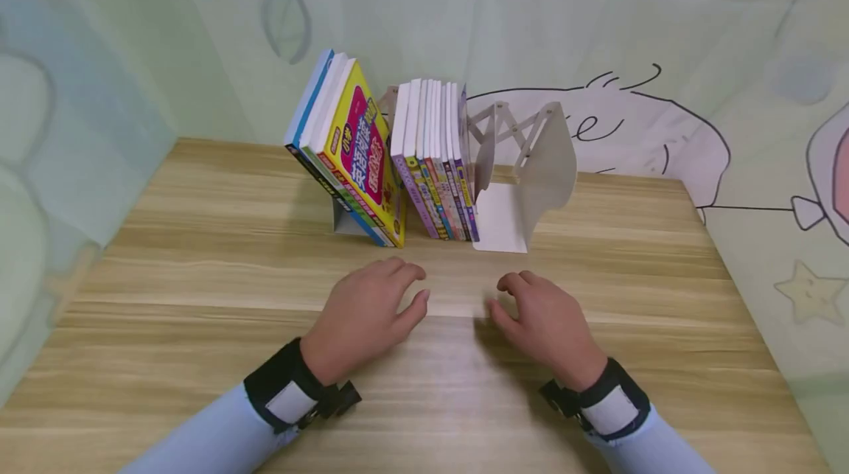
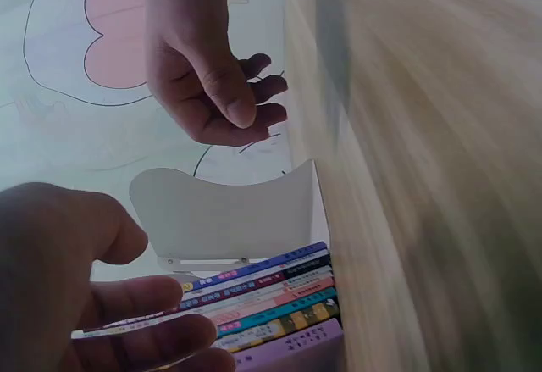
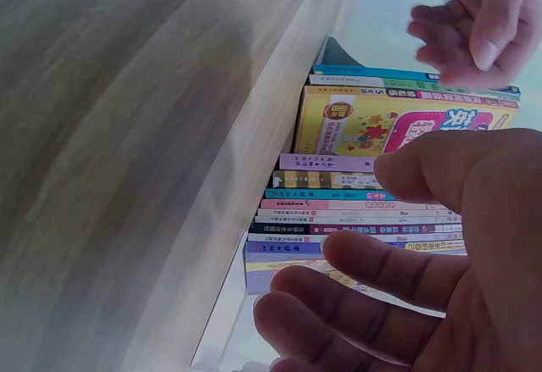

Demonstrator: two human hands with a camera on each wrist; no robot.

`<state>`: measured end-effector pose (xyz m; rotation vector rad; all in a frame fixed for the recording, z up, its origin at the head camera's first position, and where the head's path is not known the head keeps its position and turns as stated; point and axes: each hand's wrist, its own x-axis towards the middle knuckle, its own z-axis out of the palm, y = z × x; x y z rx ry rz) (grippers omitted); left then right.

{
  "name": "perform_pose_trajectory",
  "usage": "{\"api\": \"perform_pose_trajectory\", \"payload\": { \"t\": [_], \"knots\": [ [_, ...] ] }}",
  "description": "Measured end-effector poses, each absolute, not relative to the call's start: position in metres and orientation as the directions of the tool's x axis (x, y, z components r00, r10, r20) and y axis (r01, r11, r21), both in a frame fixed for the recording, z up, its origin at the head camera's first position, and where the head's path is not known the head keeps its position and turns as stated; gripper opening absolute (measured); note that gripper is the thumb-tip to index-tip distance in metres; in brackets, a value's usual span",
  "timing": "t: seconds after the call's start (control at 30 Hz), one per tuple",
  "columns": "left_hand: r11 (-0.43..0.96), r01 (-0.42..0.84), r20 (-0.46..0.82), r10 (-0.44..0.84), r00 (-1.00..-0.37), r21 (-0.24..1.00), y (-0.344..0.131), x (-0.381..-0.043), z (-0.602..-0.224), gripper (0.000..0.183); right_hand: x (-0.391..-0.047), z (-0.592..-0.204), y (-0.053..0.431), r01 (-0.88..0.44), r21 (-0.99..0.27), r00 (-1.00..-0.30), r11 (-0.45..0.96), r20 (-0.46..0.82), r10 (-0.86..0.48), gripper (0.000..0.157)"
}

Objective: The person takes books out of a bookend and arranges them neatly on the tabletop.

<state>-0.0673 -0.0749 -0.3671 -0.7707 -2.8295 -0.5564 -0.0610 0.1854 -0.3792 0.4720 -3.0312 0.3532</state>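
My left hand [image 1: 371, 312] hovers over the table in front of the books, its fingers loosely bent and holding nothing. To its right my right hand [image 1: 547, 323] is likewise loosely curled, near the front of a white expandable bookend rack [image 1: 502, 220]. A row of thin books [image 1: 431, 157] stands in the rack, spines toward me. Left of these lean several larger books, the nearest a yellow book [image 1: 365, 150] with a pink title panel. In the right wrist view, the thin books' spines [image 3: 356, 205] lie beyond my fingers. Neither hand touches a book.
The wood-grain table [image 1: 199, 275] stretches to both sides. Behind it hangs a cloth backdrop [image 1: 411, 9] with cartoon drawings. A folding lattice [image 1: 507, 127] links the rack's upright plates on the right, with a gap between the last book and the end plate [image 1: 553, 157].
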Motion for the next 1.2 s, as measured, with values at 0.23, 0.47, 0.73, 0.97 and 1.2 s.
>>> {"api": "perform_pose_trajectory", "payload": {
  "t": [0.23, 0.47, 0.73, 0.97, 1.2],
  "knots": [
    [0.783, 0.543, 0.294, 0.465, -0.835, 0.303, -0.061, -0.077, -0.352, 0.043, -0.058, -0.381, 0.19, -0.296, -0.216, -0.955, 0.93, 0.084, -0.285, 0.032],
    [0.76, 0.574, 0.353, 0.469, -0.81, 0.307, -0.046, -0.092, -0.329, 0.055, -0.057, -0.383, 0.196, -0.292, -0.219, -0.956, 0.931, 0.082, -0.281, 0.032],
    [0.775, 0.572, 0.435, 0.432, -0.79, 0.268, -0.033, -0.111, -0.31, 0.062, -0.057, -0.386, 0.2, -0.288, -0.237, -0.958, 0.928, 0.079, -0.277, 0.031],
    [0.815, 0.535, 0.432, 0.41, -0.803, 0.223, -0.029, -0.126, -0.305, 0.071, -0.057, -0.388, 0.2, -0.304, -0.249, -0.953, 0.92, 0.09, -0.291, 0.033],
    [0.828, 0.518, 0.381, 0.418, -0.825, 0.213, -0.026, -0.138, -0.302, 0.07, -0.057, -0.387, 0.203, -0.288, -0.243, -0.957, 0.926, 0.087, -0.275, 0.034]
  ]
}}
